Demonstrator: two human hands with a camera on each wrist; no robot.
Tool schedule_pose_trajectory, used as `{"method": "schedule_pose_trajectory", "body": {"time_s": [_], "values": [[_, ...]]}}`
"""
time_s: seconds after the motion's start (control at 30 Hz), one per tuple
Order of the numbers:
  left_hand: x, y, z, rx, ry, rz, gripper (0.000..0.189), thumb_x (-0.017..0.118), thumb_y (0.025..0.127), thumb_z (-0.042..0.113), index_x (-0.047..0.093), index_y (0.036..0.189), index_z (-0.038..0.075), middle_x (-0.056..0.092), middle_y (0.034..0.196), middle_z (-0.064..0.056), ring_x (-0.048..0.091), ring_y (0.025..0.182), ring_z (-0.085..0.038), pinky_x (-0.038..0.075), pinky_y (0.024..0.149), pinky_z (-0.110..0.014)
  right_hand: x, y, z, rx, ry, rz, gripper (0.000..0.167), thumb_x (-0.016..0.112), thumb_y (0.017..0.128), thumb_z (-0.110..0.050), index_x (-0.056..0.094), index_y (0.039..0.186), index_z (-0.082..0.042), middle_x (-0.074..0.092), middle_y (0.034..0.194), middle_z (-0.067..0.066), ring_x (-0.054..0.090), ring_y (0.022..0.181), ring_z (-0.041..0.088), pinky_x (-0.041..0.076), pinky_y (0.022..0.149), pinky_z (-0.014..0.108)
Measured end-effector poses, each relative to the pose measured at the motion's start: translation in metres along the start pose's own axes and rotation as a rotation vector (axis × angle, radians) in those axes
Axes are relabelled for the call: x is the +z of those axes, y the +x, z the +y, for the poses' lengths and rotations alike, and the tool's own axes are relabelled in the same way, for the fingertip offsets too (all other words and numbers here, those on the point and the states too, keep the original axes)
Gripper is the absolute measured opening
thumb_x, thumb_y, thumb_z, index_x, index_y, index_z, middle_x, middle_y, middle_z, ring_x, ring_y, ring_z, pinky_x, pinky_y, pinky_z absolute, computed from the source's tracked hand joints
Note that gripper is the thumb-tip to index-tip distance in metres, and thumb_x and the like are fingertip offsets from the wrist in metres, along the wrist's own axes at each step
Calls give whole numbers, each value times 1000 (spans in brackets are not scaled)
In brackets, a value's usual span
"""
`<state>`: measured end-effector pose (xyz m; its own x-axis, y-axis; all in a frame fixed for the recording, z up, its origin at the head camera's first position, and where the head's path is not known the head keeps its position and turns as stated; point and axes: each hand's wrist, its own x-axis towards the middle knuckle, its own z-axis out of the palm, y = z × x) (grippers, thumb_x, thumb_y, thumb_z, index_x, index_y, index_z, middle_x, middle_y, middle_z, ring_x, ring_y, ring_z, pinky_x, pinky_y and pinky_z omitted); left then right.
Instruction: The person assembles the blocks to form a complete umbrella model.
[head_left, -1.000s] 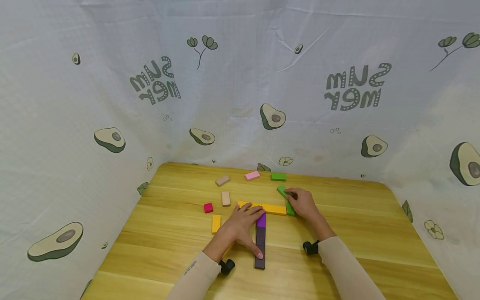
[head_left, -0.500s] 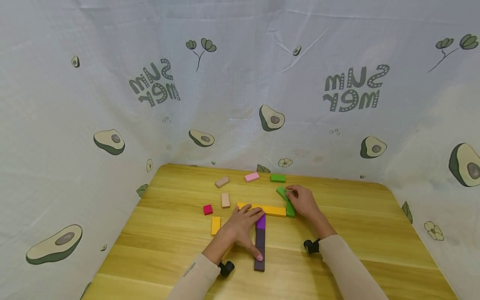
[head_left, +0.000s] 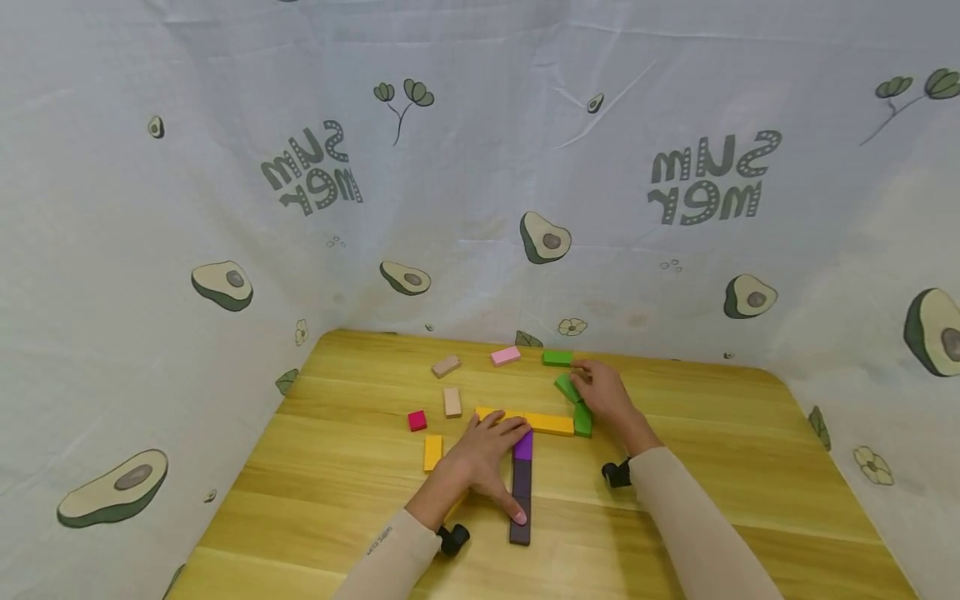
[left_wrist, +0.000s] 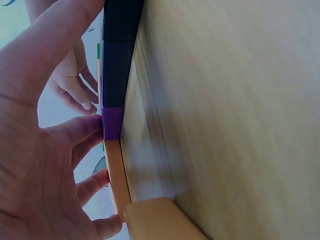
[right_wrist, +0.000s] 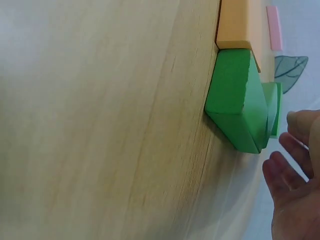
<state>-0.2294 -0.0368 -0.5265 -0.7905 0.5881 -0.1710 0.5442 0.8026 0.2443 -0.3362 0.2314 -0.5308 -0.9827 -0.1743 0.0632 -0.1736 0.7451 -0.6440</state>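
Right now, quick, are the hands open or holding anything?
Left hand: open, spread fingers touching the purple block and yellow block row.
Right hand: open, holding nothing, near the angled green block.

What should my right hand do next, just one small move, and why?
I'd probably bring the right hand to the loose green block at the back and pinch it. That hand appears to hold nothing, its fingertips are near that block, and the matching angled green block seems to have a free end nearby, where another piece could go.
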Motion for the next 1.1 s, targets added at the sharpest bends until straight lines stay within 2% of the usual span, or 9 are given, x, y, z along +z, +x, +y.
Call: {"method": "schedule_pose_trajectory", "body": {"time_s": [0.27,0.33,0.43,0.57,0.67,0.83,0.97,1.1], "values": [[0,1,0,5,5,4,138,83,54,83,24,166,29,22,172,11,15,161,-27,15,127,-63,3,12,2,-94,-116,-3,39,43,109,-9,56,143,5,54,149,27,48,139,48,40,115,62],[1,1,0,6,8,6,138,83,54,84,23,166,30,22,172,11,15,161,-27,15,127,-63,3,13,4,-112,-150,-10,40,42,108,-7,56,144,5,54,148,27,50,137,48,42,113,62],[1,2,0,8,10,9,138,83,53,84,23,166,30,22,172,11,15,161,-28,15,127,-64,3,15,5,-103,-227,-14,40,44,107,-7,57,143,3,55,147,27,52,134,48,45,109,62],[1,1,-1,11,8,9,138,83,54,84,23,166,29,22,172,11,15,161,-29,15,127,-64,1,16,7,-42,-296,0,36,52,105,-10,62,138,2,55,141,27,56,126,47,50,103,61],[1,1,-1,9,6,8,138,83,54,84,24,166,29,22,172,11,15,161,-28,15,127,-64,-2,13,11,-13,-263,20,32,58,104,-11,66,131,4,54,137,28,55,123,47,50,101,60],[1,0,-1,0,5,2,138,83,54,83,23,166,29,22,172,10,15,161,-27,14,127,-63,-6,8,18,16,-171,33,28,60,103,-11,65,125,5,56,138,29,54,127,47,47,106,61],[1,1,-1,-3,1,-3,138,83,54,83,23,166,29,21,172,10,14,161,-27,13,128,-63,-6,7,23,37,-140,36,28,60,103,-9,62,128,4,61,133,29,57,124,46,49,103,60],[1,1,-1,-7,-2,-5,138,83,54,83,23,166,30,21,172,11,13,161,-26,13,128,-62,-6,5,26,40,-113,37,32,59,104,-11,60,134,3,60,135,27,58,123,44,51,102,59]]}}
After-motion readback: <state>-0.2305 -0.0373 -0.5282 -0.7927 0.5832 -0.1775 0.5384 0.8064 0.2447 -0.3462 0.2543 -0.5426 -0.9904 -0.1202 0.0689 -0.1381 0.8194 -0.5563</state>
